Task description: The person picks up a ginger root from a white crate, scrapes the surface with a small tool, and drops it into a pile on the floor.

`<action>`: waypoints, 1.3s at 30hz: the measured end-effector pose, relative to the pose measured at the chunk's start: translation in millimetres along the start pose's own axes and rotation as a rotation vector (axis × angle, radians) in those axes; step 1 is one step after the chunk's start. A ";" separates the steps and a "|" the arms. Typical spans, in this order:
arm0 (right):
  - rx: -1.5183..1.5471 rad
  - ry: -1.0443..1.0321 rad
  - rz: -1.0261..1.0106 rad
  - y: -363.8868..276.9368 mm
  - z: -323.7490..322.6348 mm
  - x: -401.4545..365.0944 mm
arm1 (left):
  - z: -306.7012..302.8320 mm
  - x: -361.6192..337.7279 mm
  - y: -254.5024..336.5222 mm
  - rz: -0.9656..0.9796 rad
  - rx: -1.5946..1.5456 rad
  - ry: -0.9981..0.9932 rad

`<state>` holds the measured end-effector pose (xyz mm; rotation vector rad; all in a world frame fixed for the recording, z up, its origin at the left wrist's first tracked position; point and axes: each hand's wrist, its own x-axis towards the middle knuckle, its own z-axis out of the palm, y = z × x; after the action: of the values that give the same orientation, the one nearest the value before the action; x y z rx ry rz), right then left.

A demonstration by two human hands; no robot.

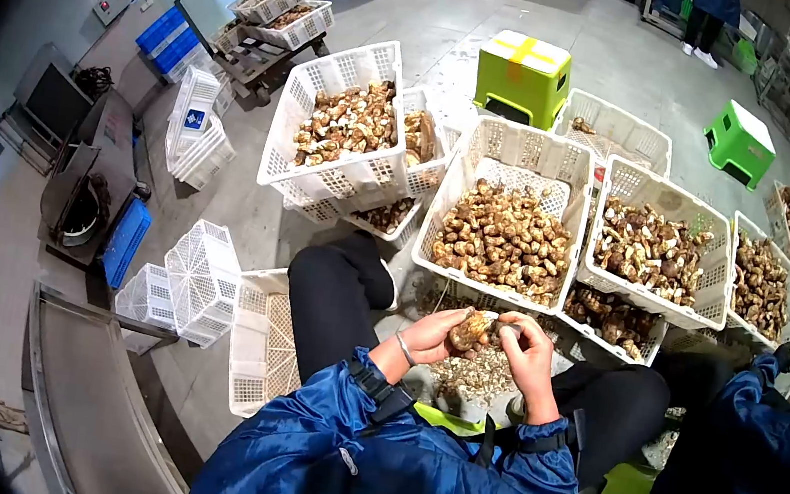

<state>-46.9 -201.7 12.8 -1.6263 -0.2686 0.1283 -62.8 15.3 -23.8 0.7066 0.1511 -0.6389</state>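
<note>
Between my two hands, in front of my lap, is a brown and whitish mushroom [472,330]. My left hand [433,336] is wrapped round its left side. At its right side my right hand [527,352] is closed in a pinch; what lies between those fingertips is too small to make out. Below both hands lies a heap of small trimmings [475,380]. Just beyond them stands a white crate [432,214] holding many brown mushrooms [507,241].
More mushroom crates [671,190] stand to the right and a stacked one [280,130] to the left. A co-worker in a blue jacket [740,447] sits at my right. Green stools [521,88] stand beyond. A metal table [91,396] is at the lower left.
</note>
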 end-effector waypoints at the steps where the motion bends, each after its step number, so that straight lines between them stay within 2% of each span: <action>1: 0.040 0.005 -0.037 1.5 1.6 0.7 | 1.5 0.4 -0.2 0.006 0.005 0.021; 3: 0.103 0.002 -0.096 4.3 4.7 2.4 | 4.8 -0.5 0.3 0.021 0.063 0.033; 10: 0.034 -0.010 0.049 -1.9 -0.9 -0.4 | -0.1 2.3 -3.8 0.038 0.233 0.088; 11: 0.088 -0.024 0.149 -5.9 -3.5 -0.5 | 0.4 2.4 -2.7 0.038 0.222 0.070; 12: 0.123 -0.024 0.147 -0.2 -3.1 2.1 | 0.1 2.4 -1.7 0.038 0.212 0.053; 14: 0.146 -0.037 0.122 7.5 -3.1 1.8 | -0.1 2.0 -0.8 0.046 0.201 0.042; 16: 0.043 -0.037 0.002 9.0 3.0 -0.1 | -1.1 3.6 -2.7 0.057 0.198 0.054; 18: 0.002 -0.010 -0.011 8.0 2.9 -0.3 | -2.3 4.7 -4.2 0.042 0.179 0.043; 20: 0.027 0.043 0.082 3.8 -1.0 1.3 | -3.0 4.3 -5.8 0.010 0.100 0.030; 22: 0.246 0.177 0.112 8.5 3.3 5.5 | 2.6 3.7 -5.0 -0.033 -0.041 0.013; 24: 0.051 0.216 0.055 12.1 -2.3 5.8 | -3.2 7.3 -6.8 -0.060 -0.116 -0.026; 26: -0.110 0.180 -0.121 15.7 -3.8 4.0 | 3.0 5.7 -5.0 -0.072 -0.186 -0.031; 27: -0.102 0.124 -0.028 8.4 -4.4 1.9 | 0.3 8.9 -4.7 -0.085 -0.206 -0.074; 28: 0.073 0.055 0.126 2.7 -3.4 -0.5 | -2.1 9.3 -6.7 -0.088 -0.208 -0.056; 30: 0.058 0.015 0.101 4.4 -1.8 0.2 | -3.8 8.9 -7.9 -0.092 -0.208 -0.020; 32: 0.014 0.004 -0.070 1.5 -0.7 2.5 | -1.6 7.1 -7.3 -0.089 -0.183 0.013; 36: 0.038 -0.042 -0.025 -0.5 1.4 0.8 | -1.6 6.3 -8.5 -0.092 -0.097 0.097; 38: -0.066 -0.017 -0.071 2.3 0.8 0.8 | -3.5 5.9 -9.1 -0.094 -0.021 0.149; 39: -0.086 -0.007 -0.006 -2.5 -0.1 -0.6 | -1.1 4.3 -7.3 -0.093 -0.029 0.131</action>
<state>-47.7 -201.8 15.3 -1.7106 -0.2872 0.1194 -63.6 9.7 -30.2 0.7166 0.3148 -0.6786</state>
